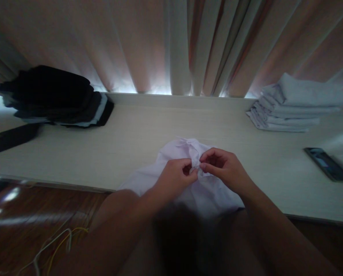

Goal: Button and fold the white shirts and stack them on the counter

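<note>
A white shirt [171,153] lies rumpled over the front edge of the table, its lower part hanging toward my lap. Both hands pinch the cloth along its front strip, just below what looks like the collar. My left hand [178,170] grips it from the left with thumb and fingertips. From the right, my right hand [224,166] pinches the same strip, its fingertips almost touching the left ones. Any button between the fingers is too small to make out.
A stack of dark folded clothes [56,96] stands at the back left, beside a dark flat object [13,138]. Folded white clothes [297,103] are piled back right. A phone [328,164] lies at the right. Curtains [142,46] hang behind; white and yellow hangers [69,234] lie on the floor.
</note>
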Tool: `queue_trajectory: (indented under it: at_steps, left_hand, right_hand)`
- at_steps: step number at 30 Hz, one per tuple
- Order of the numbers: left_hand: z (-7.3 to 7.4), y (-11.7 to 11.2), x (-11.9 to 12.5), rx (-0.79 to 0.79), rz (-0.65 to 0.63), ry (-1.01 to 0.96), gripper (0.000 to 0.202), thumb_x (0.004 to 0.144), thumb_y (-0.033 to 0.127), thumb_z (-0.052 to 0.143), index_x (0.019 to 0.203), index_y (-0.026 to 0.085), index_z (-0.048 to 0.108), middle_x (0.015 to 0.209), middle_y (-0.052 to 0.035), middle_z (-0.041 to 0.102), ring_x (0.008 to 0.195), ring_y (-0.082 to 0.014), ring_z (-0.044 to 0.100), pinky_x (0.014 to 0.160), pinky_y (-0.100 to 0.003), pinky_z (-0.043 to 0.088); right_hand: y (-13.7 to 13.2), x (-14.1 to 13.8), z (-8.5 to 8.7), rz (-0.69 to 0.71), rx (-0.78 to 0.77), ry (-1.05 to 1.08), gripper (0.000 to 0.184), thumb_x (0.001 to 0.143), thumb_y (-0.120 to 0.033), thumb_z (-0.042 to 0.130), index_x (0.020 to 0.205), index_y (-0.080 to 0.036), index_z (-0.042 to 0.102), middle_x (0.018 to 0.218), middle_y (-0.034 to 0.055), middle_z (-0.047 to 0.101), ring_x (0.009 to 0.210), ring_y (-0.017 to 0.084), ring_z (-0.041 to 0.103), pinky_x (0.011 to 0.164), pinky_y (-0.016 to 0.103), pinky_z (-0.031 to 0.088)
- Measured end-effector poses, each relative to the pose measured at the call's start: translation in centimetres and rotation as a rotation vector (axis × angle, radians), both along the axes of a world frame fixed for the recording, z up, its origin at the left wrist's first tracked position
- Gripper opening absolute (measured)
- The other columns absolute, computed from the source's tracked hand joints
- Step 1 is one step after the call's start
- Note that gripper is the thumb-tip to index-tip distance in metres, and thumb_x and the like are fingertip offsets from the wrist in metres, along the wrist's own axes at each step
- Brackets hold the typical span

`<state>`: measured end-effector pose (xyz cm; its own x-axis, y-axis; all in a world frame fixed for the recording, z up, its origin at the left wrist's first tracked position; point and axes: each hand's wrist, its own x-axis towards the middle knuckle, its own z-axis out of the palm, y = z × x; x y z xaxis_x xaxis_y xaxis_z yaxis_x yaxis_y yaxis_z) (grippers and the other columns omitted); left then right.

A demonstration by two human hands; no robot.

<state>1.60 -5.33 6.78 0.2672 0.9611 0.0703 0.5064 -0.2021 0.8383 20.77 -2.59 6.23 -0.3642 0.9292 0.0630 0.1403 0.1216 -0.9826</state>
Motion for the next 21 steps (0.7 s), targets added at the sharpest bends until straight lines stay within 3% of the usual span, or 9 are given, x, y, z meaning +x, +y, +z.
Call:
queue_trajectory:
  at_steps: [14,21]
  left_hand:
    - [-0.25,0.06,-0.2,0.018,-0.096,0.001,0.023,0.085,0.028,0.059,0.067,0.016,0.061,0.062,0.0032,0.053,0.061,-0.011,0.044,0.057,-0.023,0.031]
    - [-0.26,0.08,-0.13,-0.018,-0.102,-0.04,0.027,0.084,0.029,0.062,0.06,0.016,0.06,0.059,0.0029,0.053,0.06,-0.0113,0.044,0.055,-0.023,0.031]
  right_hand:
    - [0.15,0.57,0.42,0.071,-0.114,0.046,0.022,0.075,-0.033,0.079,0.084,-0.018,0.065,0.072,-0.0007,0.065,0.066,0.012,0.061,0.059,0.024,0.048]
    - [0.4,0.92,0.27,0.144,-0.207,0.08,0.024,0.074,-0.032,0.079,0.084,-0.018,0.063,0.075,-0.0007,0.063,0.069,0.013,0.063,0.06,0.025,0.049]
